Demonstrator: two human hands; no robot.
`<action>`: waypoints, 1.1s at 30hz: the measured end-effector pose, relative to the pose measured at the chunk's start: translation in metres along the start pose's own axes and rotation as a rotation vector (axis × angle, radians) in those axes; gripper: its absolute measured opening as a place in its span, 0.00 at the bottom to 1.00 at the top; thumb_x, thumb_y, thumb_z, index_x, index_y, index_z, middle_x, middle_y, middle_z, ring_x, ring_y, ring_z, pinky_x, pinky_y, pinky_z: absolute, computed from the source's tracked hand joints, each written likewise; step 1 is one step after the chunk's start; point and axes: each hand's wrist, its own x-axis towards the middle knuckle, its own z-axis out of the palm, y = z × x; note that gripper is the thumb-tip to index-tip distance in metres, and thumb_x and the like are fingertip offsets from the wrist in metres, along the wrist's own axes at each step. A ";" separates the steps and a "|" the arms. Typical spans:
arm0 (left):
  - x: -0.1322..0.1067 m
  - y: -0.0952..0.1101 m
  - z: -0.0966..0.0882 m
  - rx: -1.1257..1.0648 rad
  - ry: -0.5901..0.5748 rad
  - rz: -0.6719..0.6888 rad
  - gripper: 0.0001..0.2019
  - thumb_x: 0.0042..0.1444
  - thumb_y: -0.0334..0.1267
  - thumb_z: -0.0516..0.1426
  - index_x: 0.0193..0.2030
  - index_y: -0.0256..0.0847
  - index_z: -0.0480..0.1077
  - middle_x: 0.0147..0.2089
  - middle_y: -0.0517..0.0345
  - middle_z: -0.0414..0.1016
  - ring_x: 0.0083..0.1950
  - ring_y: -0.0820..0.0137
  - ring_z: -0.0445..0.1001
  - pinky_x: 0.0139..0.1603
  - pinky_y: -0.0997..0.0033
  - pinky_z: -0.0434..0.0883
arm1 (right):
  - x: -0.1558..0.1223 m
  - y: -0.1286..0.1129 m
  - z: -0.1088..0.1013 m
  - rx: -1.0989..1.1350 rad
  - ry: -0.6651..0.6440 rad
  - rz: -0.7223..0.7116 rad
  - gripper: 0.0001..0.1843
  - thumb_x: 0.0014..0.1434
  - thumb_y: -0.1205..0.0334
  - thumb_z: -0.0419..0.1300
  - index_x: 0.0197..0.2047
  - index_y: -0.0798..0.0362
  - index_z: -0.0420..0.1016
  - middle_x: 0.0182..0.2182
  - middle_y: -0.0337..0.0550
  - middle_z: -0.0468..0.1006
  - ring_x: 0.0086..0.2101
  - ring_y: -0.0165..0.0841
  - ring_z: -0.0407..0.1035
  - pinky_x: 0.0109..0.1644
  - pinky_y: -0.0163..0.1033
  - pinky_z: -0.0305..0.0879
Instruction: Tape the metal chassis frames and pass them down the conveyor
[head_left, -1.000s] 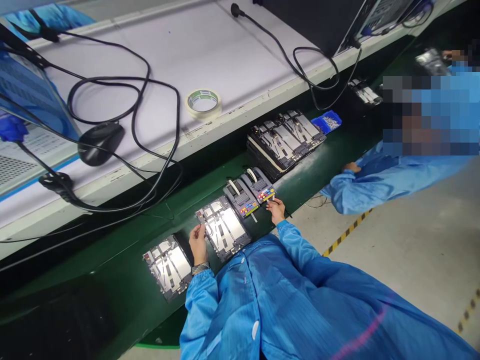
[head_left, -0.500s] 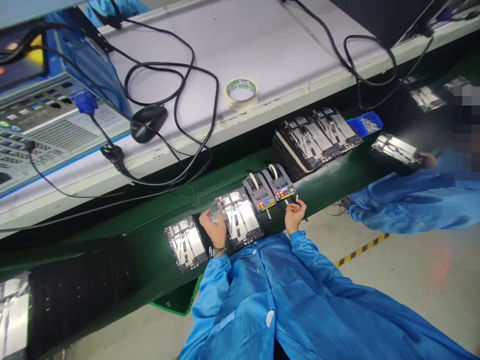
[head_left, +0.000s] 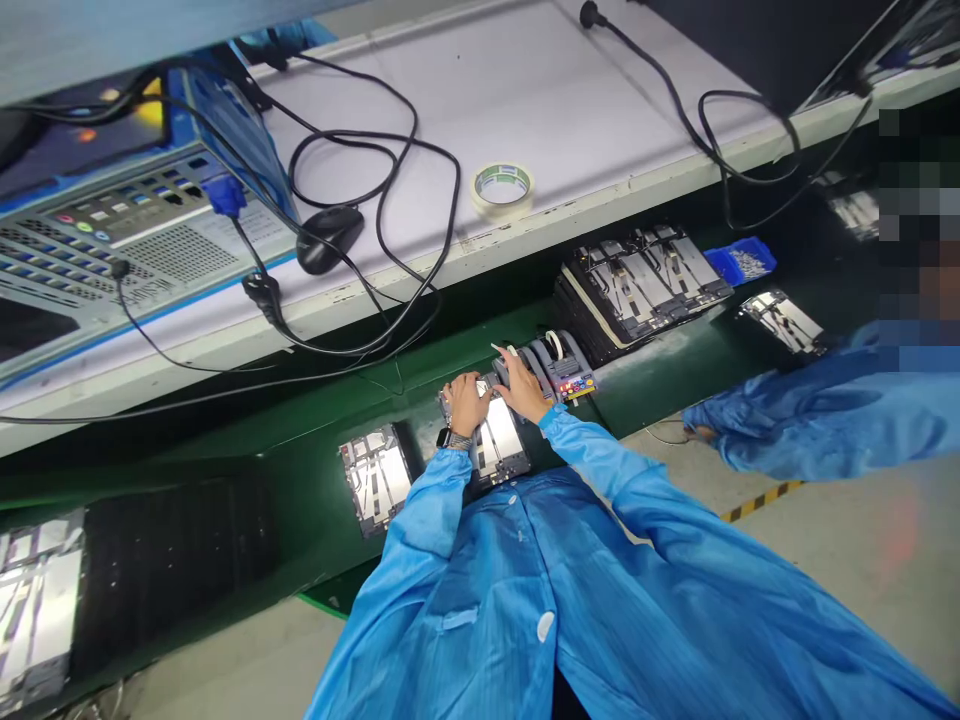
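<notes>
My left hand [head_left: 466, 404] lies across the upper part of a flat electronic assembly [head_left: 501, 438] with silver plates and dark edges. Its fingers are spread and touch the assembly. Just to the right is my right hand [head_left: 526, 388], its thumb close to the same assembly and its other fingers stretched up and away. A small pale strip [head_left: 498, 349] shows at those fingertips, too small to make out well. Behind the right hand stand two grey automatic tape dispensers [head_left: 571, 380], the left one partly covered. A second silver assembly [head_left: 376, 480] rests to my left.
Stacked assemblies [head_left: 645, 285] and a blue bin of small parts [head_left: 741, 262] sit to the right. A co-worker's blue sleeve [head_left: 817, 405] reaches in beside another assembly [head_left: 781, 322]. On the white shelf [head_left: 570, 110] lie a tape roll [head_left: 502, 190], a mouse [head_left: 328, 238] and cables.
My right hand has moved left from the front of the tape dispensers to the assembly. My left hand has shifted right and up onto its upper part. The co-worker's hand has left the far assembly.
</notes>
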 end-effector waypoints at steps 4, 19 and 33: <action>0.002 -0.002 0.000 -0.001 -0.028 -0.023 0.21 0.64 0.48 0.58 0.61 0.45 0.68 0.60 0.44 0.74 0.64 0.53 0.67 0.68 0.52 0.55 | 0.015 0.000 -0.010 -0.147 -0.149 -0.064 0.53 0.62 0.67 0.64 0.79 0.46 0.35 0.60 0.57 0.67 0.62 0.54 0.63 0.60 0.56 0.68; 0.027 -0.003 -0.018 -0.024 -0.214 -0.121 0.24 0.55 0.54 0.64 0.55 0.46 0.74 0.59 0.44 0.77 0.62 0.48 0.70 0.61 0.51 0.59 | 0.041 0.018 -0.036 0.116 -0.440 0.067 0.41 0.58 0.75 0.58 0.73 0.53 0.53 0.33 0.34 0.75 0.34 0.30 0.71 0.41 0.32 0.63; 0.035 -0.008 -0.018 -0.027 -0.270 -0.156 0.29 0.52 0.58 0.66 0.56 0.45 0.73 0.58 0.44 0.78 0.62 0.49 0.69 0.60 0.53 0.59 | 0.072 0.006 -0.005 -0.049 -0.722 -0.045 0.49 0.53 0.77 0.60 0.75 0.56 0.48 0.31 0.34 0.78 0.32 0.32 0.71 0.35 0.31 0.61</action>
